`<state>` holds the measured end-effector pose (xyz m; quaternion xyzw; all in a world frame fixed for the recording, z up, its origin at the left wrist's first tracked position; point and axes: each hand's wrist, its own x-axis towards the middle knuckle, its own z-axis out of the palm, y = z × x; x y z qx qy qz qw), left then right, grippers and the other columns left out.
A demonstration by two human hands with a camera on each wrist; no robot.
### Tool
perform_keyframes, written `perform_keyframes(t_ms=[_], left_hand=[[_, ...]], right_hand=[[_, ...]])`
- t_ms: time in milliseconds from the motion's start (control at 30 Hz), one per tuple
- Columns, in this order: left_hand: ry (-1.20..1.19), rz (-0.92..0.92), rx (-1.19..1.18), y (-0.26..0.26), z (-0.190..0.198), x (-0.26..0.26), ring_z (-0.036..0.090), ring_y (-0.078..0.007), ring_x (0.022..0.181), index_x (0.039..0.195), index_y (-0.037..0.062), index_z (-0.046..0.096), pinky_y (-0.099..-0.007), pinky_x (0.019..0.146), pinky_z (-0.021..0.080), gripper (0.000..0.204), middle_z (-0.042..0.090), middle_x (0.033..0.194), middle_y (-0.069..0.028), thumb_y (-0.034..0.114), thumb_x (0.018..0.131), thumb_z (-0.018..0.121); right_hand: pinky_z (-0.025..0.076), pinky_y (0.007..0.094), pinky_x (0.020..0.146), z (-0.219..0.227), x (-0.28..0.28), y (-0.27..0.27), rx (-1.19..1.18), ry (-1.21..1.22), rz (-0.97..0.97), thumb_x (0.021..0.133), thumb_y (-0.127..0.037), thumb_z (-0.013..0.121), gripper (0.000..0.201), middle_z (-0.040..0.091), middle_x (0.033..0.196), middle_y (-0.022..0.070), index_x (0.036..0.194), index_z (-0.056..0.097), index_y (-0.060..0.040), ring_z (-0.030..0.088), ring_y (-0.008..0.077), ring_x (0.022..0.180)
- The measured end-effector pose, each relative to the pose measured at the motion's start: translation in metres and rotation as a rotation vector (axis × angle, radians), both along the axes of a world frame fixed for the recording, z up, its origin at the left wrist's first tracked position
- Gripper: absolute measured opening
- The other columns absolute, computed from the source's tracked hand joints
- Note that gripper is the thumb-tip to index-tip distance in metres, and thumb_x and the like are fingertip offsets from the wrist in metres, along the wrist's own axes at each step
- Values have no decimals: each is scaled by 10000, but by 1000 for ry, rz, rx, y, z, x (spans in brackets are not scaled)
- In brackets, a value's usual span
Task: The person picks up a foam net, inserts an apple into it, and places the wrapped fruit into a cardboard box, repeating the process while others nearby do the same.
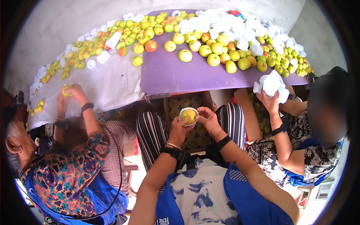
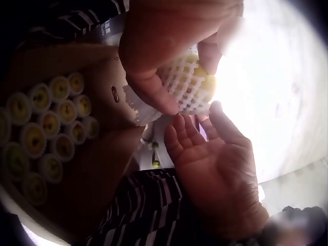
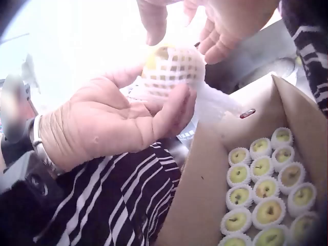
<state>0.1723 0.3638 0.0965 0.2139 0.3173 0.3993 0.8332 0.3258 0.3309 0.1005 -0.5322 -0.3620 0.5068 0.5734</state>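
Observation:
A yellow-green apple (image 1: 188, 115) in a white foam net sits between my two hands above my lap. My left hand (image 1: 179, 129) grips it from below, thumb and fingers curled round the net (image 3: 171, 72). My right hand (image 1: 209, 120) is beside the apple with its palm (image 2: 215, 159) open and its fingertips at the net's edge. Below the hands stands an open cardboard box (image 3: 205, 174) that holds several netted apples (image 3: 261, 189) in rows. In the left wrist view the netted apple (image 2: 192, 84) shows under my left hand (image 2: 154, 46).
A purple table (image 1: 168, 75) ahead carries many loose apples and a pile of foam nets (image 1: 225, 22). A white-clothed table (image 1: 112, 82) lies to its left. A person on the left lifts an apple (image 1: 67, 90). Another on the right holds foam nets (image 1: 272, 84).

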Motion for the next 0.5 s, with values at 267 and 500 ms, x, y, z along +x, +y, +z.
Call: perform_keyframes(t_ms=[267, 500], left_hand=[[114, 6, 45, -2, -4, 5, 547, -233, 954, 1156, 59, 375, -353, 731, 496, 439, 505, 1091, -96, 114, 775, 587], [121, 77, 47, -4, -1, 7, 529, -233, 975, 1158, 73, 364, -363, 750, 487, 420, 489, 1099, -96, 84, 785, 558]], right_hand=[[439, 210, 623, 15, 1, 0, -188, 60, -59, 749, -41, 598, 146, 576, 830, 23, 889, 553, -34, 532, 88, 711], [433, 233, 696, 0, -8, 0, 153, -28, 9, 711, 0, 635, 225, 541, 904, 36, 919, 565, -50, 513, 111, 749]])
